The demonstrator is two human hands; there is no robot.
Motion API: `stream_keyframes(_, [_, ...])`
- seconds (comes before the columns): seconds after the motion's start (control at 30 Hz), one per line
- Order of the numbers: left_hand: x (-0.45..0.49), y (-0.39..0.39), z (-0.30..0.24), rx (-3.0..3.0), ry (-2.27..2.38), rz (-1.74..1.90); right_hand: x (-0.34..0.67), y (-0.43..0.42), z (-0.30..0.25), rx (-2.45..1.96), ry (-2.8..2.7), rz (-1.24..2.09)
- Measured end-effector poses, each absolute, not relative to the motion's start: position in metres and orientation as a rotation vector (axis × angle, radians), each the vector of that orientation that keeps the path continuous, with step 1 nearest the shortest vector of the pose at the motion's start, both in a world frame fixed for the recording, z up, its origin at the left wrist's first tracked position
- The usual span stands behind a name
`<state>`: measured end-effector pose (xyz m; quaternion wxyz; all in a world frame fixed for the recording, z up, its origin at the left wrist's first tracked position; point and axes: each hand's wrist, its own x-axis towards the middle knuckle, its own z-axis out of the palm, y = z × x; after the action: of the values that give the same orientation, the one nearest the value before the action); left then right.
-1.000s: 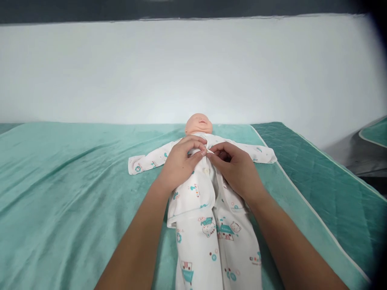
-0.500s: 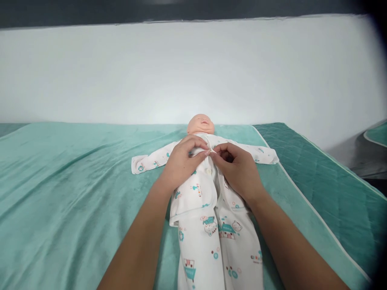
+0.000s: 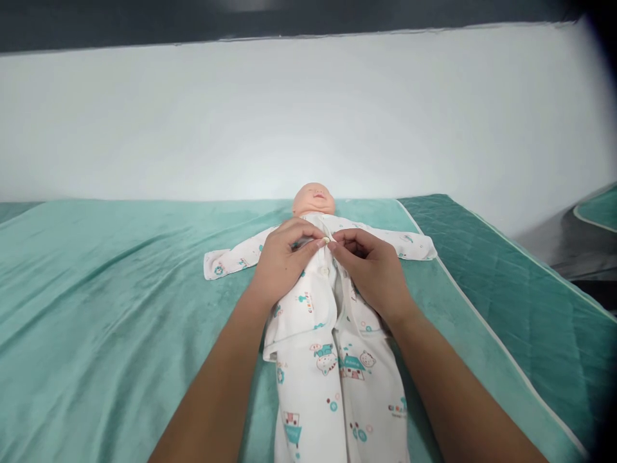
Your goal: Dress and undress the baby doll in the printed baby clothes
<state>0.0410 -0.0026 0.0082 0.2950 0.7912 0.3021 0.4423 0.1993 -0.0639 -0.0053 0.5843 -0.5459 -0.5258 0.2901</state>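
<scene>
A baby doll (image 3: 313, 199) lies on its back, head away from me, in a white printed jacket (image 3: 303, 308) and matching printed trousers (image 3: 313, 399). Its sleeves stretch out to both sides. My left hand (image 3: 289, 257) pinches the jacket's front edge at the chest, by a small pale button (image 3: 327, 240). Opposite it, my right hand (image 3: 369, 263) pinches the other front edge, fingertips almost touching the left ones. Lower on the front another button (image 3: 324, 271) shows. Below that, the jacket's front edges lie apart.
Under the doll is a light green sheet (image 3: 120, 321), wrinkled on the left. A darker green quilted cover (image 3: 511, 289) shows beyond its pale edging on the right. A white wall (image 3: 241, 122) rises behind the bed.
The whole view has shifted slightly, so doll and hands appear a little further left. My fingertips have shifted slightly at the jacket front, and the small button now shows between them.
</scene>
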Motion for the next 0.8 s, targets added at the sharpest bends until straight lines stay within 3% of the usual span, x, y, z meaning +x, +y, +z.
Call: stream_keyframes(0.8, [0.0375, -0.0084, 0.0140, 1.973, 0.873, 1.045, 0.1990, -0.0703, 0.0042, -1.379, -1.361, 0.720])
